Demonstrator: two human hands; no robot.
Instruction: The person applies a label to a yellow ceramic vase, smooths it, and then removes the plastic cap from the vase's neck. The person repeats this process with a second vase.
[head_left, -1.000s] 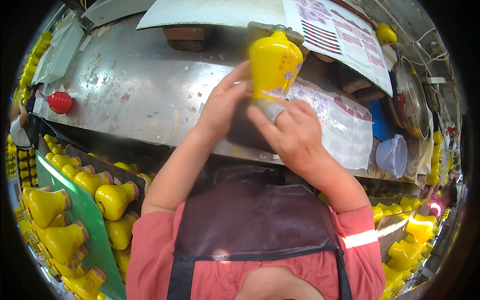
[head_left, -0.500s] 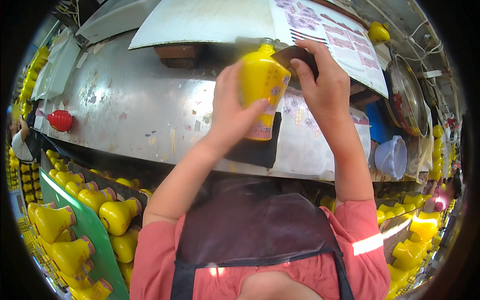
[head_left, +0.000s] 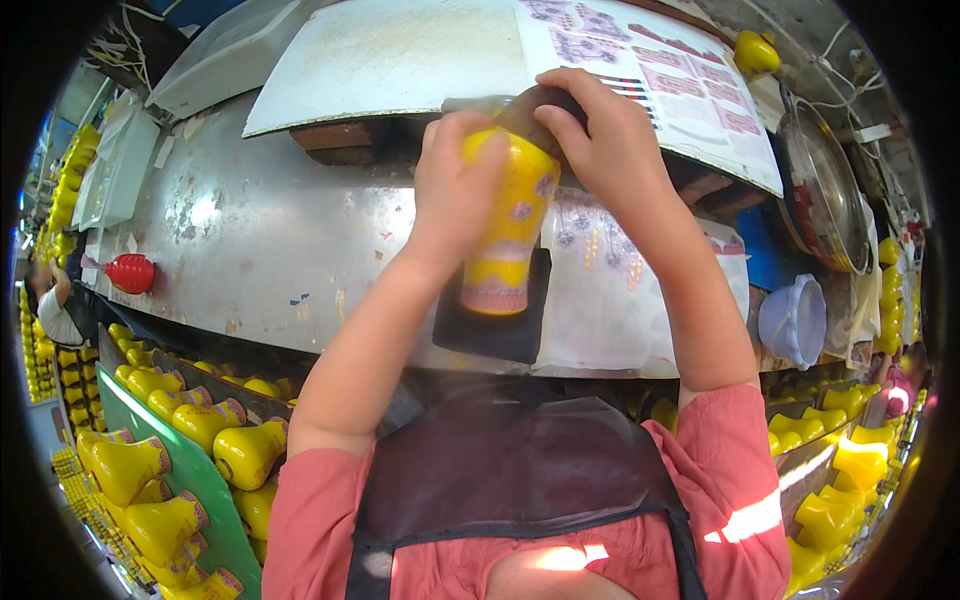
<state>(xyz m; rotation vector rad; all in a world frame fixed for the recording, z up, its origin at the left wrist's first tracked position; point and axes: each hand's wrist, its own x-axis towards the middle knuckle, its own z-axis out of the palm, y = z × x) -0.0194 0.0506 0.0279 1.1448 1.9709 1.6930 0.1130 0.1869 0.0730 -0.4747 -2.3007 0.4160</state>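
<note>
A yellow ceramic bottle (head_left: 510, 225) with purple flower patterns and a patterned band round its base stands above the front of the metal table. My left hand (head_left: 455, 180) is wrapped round its upper left side; the fingers are a little blurred. Between the fingers and thumb of my right hand (head_left: 615, 135) is a dark brown flat scraper (head_left: 545, 108), pressed against the bottle's shoulder. Both hands and the scraper hide the bottle's neck. Under the base lies a black cloth or pad (head_left: 490, 338). A printed decal sheet (head_left: 600, 300) lies to the right of it.
A raised white board (head_left: 390, 65) with purple decal sheets spans the table's back. A red ribbed object (head_left: 130, 273) sits far left, a pale bucket (head_left: 793, 322) at right. Racks of yellow bottles (head_left: 250, 455) flank me, and a green panel (head_left: 180, 450) edges the left one.
The bottle has come lower, towards me, and slightly left. My left hand has shifted up round its shoulder. The scraper in my right hand has moved left, over the bottle's top.
</note>
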